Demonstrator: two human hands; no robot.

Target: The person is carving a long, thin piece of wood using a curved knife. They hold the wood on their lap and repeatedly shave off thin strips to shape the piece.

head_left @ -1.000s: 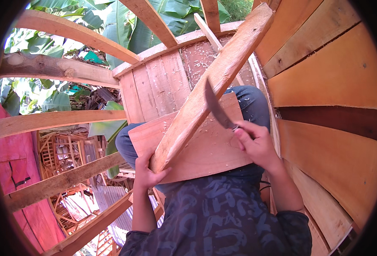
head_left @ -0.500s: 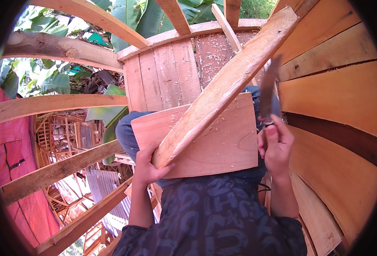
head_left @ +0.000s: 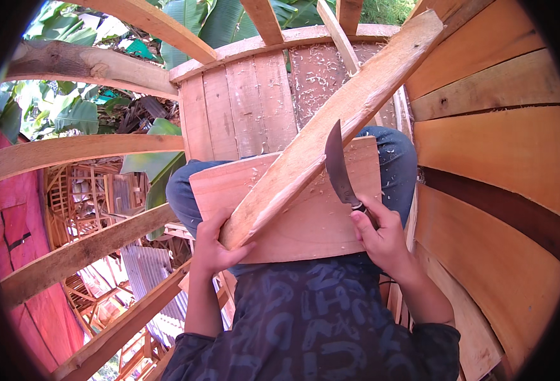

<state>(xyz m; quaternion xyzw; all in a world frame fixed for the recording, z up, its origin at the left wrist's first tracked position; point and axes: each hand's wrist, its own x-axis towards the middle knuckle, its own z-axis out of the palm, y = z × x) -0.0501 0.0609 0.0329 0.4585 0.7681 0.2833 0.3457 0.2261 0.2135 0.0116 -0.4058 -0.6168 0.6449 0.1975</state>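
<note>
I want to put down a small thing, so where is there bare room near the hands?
Low on the board, between beam, right hand and shirt. The planks between the far rail and left knee look mostly bare too. It is crowded around the knife and beam; shavings strew the panel beyond.

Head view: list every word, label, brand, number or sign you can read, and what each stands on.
Dark shirt: pale letter-like print, no clear word readable.
Knife blade: any mark is too small to read.
Long wood piece and flat board: no lettering visible.
</note>
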